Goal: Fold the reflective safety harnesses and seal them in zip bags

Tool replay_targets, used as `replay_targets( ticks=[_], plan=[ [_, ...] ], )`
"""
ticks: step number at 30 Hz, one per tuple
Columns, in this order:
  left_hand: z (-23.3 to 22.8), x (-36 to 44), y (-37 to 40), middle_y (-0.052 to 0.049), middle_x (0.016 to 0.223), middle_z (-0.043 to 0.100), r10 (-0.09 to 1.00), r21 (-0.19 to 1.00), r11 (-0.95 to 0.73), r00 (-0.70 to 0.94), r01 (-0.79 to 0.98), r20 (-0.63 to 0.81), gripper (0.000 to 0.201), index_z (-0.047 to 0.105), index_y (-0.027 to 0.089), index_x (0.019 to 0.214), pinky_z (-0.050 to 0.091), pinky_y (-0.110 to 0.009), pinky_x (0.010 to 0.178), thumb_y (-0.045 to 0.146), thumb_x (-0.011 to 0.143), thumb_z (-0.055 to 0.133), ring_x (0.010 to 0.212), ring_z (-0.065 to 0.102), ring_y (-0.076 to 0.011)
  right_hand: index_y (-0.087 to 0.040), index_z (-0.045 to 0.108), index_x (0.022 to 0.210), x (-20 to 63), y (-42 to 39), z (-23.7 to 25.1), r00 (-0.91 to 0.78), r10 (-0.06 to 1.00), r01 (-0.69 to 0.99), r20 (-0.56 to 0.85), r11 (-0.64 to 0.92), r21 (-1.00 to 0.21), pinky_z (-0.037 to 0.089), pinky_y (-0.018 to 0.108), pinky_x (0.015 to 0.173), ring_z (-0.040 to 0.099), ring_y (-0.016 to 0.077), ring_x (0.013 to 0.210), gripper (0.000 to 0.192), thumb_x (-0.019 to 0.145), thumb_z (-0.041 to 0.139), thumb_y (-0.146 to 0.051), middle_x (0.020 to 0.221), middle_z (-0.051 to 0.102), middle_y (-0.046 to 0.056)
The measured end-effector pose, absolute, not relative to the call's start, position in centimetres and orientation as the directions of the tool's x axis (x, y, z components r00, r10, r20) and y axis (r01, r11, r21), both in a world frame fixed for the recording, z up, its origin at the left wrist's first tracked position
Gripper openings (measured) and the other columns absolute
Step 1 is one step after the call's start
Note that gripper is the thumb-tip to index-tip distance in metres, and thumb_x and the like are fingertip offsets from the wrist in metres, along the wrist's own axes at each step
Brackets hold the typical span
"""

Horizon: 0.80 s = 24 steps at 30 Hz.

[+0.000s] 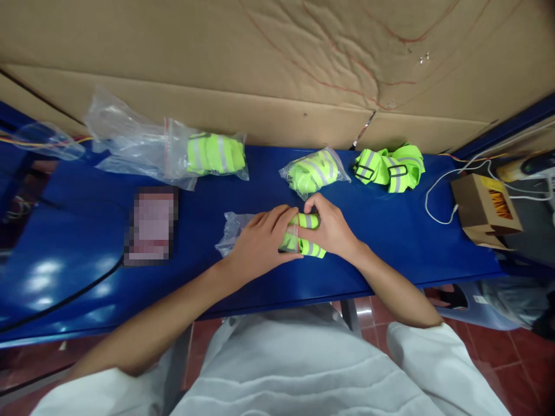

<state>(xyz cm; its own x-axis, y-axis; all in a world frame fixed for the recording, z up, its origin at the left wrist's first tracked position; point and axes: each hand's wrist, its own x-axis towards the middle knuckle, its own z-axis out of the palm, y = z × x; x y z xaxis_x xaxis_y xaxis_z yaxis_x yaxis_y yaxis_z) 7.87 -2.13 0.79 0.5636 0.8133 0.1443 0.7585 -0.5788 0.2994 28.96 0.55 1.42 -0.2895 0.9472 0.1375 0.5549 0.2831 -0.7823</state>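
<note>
Over the middle of the blue table, my left hand (267, 236) is wrapped round a clear plastic zip bag (234, 231), whose closed end sticks out to the left beneath it. A rolled neon-yellow reflective strap (311, 248) with silver stripes lies partly inside the bag's mouth and partly out of it, at the right. My right hand (329, 228) pinches the strap and the bag's edge from the right, thumb and forefinger curled in. Part of the strap is hidden under the fingers of both hands.
Behind lie a bagged strap (217, 153) beside spare clear bags (134, 141), another bagged strap (314, 170) and a loose strap bundle (392, 167). A blurred-out phone-like object (151, 225) with a black cable is left. An open cardboard box (485, 211) and white cable (427, 199) are right.
</note>
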Motion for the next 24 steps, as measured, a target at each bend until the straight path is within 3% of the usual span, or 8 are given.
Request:
replay_targets(
  ticks=[2,6,9,12,17,20,24],
  plan=[
    [1.0,7.6,-2.1,-0.018,0.146,0.063,0.829,0.326,-0.556,0.539,0.765,0.149,0.08,0.05,0.017,0.148,0.053,-0.045,0.109,0.054,0.085,0.083,0.129,0.067,-0.0362,-0.023,0.056,0.097,29.4,0.6,1.8,-0.405,0.908,0.496,0.111,0.32,-0.808,0.051,0.032,0.081,0.062,0.0179,0.085,0.036,0.084,0.08,-0.048,0.095,0.066,0.001],
    [1.3,6.8,-1.6,-0.016,0.146,0.064,0.873,0.363,-0.486,0.463,0.795,0.155,0.079,0.051,0.02,0.149,0.054,-0.046,0.108,0.056,0.086,0.081,0.127,0.068,-0.0369,-0.027,0.062,0.128,30.5,1.0,3.0,-0.561,0.824,0.344,0.079,0.319,-0.883,0.051,0.038,0.108,0.066,0.0233,0.121,0.041,0.095,0.072,-0.049,0.132,0.07,0.006],
    [1.1,6.4,-1.3,-0.017,0.146,0.064,0.87,0.349,-0.492,0.468,0.798,0.155,0.082,0.052,0.018,0.149,0.052,-0.046,0.109,0.057,0.084,0.084,0.13,0.067,-0.0384,-0.029,0.065,0.134,30.7,1.2,3.0,-0.592,0.804,0.311,0.056,0.292,-0.904,0.048,0.042,0.116,0.062,0.0251,0.133,0.039,0.099,0.067,-0.046,0.142,0.067,0.006],
    [0.7,6.6,-1.5,-0.02,0.145,0.064,0.832,0.305,-0.553,0.533,0.775,0.155,0.09,0.05,0.012,0.151,0.051,-0.044,0.108,0.06,0.083,0.085,0.13,0.066,-0.0381,-0.028,0.066,0.127,30.2,1.0,2.0,-0.487,0.873,0.33,-0.019,0.164,-0.929,0.053,0.04,0.107,0.067,0.0236,0.12,0.038,0.095,0.072,-0.047,0.13,0.07,0.006],
    [1.0,7.1,-2.0,-0.025,0.157,0.054,0.763,0.175,-0.647,0.624,0.742,0.171,0.097,0.038,0.006,0.16,0.044,-0.05,0.115,0.055,0.087,0.082,0.14,0.056,-0.0419,-0.025,0.059,0.106,29.1,0.8,0.4,-0.208,0.966,0.209,-0.152,-0.108,-0.972,0.057,0.032,0.085,0.067,0.0191,0.098,0.05,0.079,0.085,-0.058,0.104,0.068,0.002],
    [1.4,7.0,-2.0,-0.024,0.159,0.052,0.764,0.147,-0.645,0.625,0.75,0.16,0.09,0.036,0.009,0.162,0.042,-0.051,0.117,0.047,0.092,0.078,0.143,0.052,-0.0422,-0.026,0.06,0.105,28.4,0.4,0.2,-0.188,0.978,0.246,-0.092,-0.043,-0.968,0.057,0.033,0.084,0.066,0.0195,0.095,0.051,0.078,0.085,-0.061,0.103,0.069,0.002],
    [1.0,6.9,-1.6,-0.021,0.156,0.055,0.788,0.201,-0.615,0.601,0.763,0.133,0.083,0.036,0.012,0.162,0.048,-0.045,0.109,0.041,0.095,0.076,0.136,0.059,-0.0382,-0.028,0.062,0.107,27.7,-0.7,0.5,-0.247,0.956,0.388,0.158,0.247,-0.888,0.058,0.041,0.097,0.07,0.0249,0.11,0.035,0.089,0.079,-0.053,0.117,0.072,0.007]
  ],
)
